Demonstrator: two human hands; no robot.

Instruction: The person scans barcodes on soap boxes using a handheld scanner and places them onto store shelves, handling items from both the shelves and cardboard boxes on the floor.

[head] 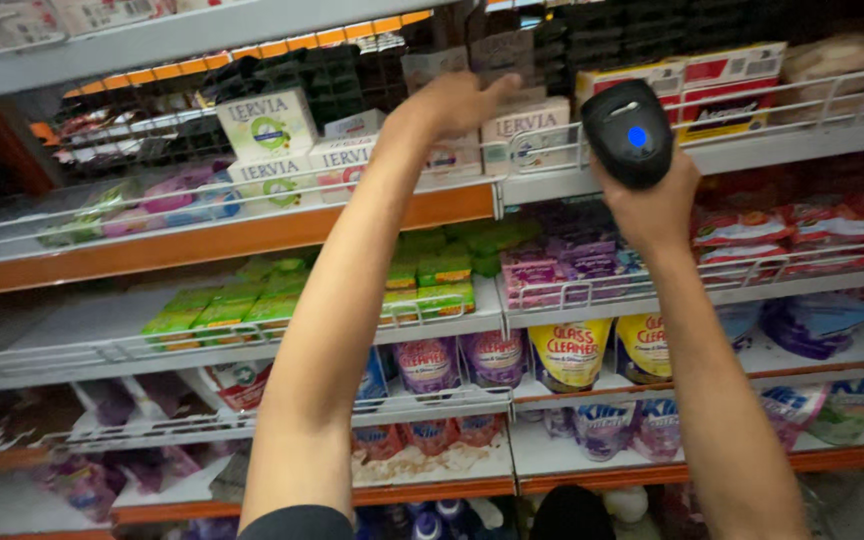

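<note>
left hand (452,103) fingers extended onto white cardboard box (527,128); right hand (652,195) clasps black handheld scanner (628,130), box just beside.

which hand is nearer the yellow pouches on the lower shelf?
Right. The right hand, gripping the black scanner, is almost straight above the yellow pouches. The left hand is higher and further left, at the white boxes.
</note>
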